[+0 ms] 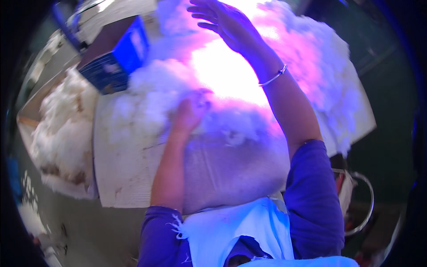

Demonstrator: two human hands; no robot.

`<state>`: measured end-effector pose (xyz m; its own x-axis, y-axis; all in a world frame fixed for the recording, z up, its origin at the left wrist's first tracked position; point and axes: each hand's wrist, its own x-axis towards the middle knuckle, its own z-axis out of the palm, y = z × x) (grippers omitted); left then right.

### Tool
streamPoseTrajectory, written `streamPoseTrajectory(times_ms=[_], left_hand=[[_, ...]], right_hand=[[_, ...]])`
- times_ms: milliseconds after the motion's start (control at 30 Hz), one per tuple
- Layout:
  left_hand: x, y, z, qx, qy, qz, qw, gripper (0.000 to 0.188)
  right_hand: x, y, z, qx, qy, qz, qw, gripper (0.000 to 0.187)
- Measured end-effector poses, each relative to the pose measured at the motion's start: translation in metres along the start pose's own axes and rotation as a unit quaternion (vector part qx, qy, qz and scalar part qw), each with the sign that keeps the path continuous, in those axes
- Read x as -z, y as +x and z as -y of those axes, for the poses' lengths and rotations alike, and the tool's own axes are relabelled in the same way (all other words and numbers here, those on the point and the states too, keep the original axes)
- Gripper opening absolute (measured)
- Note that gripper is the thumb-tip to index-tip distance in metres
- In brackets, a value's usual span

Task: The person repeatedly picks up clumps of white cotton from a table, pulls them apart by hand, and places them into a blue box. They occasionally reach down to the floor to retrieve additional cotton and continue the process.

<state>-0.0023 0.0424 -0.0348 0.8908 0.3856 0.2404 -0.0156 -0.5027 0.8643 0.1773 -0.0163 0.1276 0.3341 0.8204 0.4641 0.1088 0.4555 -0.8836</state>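
Note:
A large heap of loose white fibre fluff (151, 84) is spread over the work surface, washed out in its middle by a strong pink-violet glare. My left hand (191, 110) is at the near edge of this heap, its fingers curled in and slightly blurred. Whatever they close on, if anything, is hidden. Higher up, my right hand (222, 22) hangs over the far part of the fluff with its fingers stretched out and nothing in them. A thin bangle (273, 76) circles the right wrist. A small loose tuft (235, 137) lies just right of my left hand.
An open blue cardboard box (109, 73) stands at the far left of the surface. Beside it, a carton (31, 107) holds more white fluff. Pale cardboard sheeting (126, 178) covers the near part. A curved metal tube (371, 198) shows at the right.

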Motion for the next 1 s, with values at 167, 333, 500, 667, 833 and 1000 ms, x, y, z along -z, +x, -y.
streamPoseTrajectory(times_ms=[167,333,500,667,833,1000], left_hand=[[0.001,0.000,-0.036,-0.084,0.058,-0.130,0.986,0.034],[-0.026,-0.007,-0.057,-0.254,0.135,-0.051,0.956,0.044],[-0.014,-0.007,-0.019,-0.116,0.164,0.033,0.979,0.040],[-0.005,0.005,0.015,-0.004,-0.036,-0.118,0.992,0.022],[-0.008,0.006,0.019,0.075,-0.170,-0.146,0.972,0.018],[-0.005,0.001,0.022,0.095,-0.226,-0.110,0.963,0.026]], right_hand=[[0.072,-0.097,0.013,-0.119,-0.181,-0.205,0.955,0.041],[0.072,-0.137,-0.022,-0.173,-0.435,-0.070,0.881,0.057],[0.067,-0.151,-0.079,-0.208,-0.237,-0.124,0.941,0.051],[0.109,-0.171,-0.087,-0.066,-0.362,-0.327,0.870,0.046],[0.101,-0.161,-0.071,0.038,-0.527,-0.338,0.779,0.040],[0.055,-0.155,-0.034,-0.004,-0.313,-0.087,0.946,0.045]])
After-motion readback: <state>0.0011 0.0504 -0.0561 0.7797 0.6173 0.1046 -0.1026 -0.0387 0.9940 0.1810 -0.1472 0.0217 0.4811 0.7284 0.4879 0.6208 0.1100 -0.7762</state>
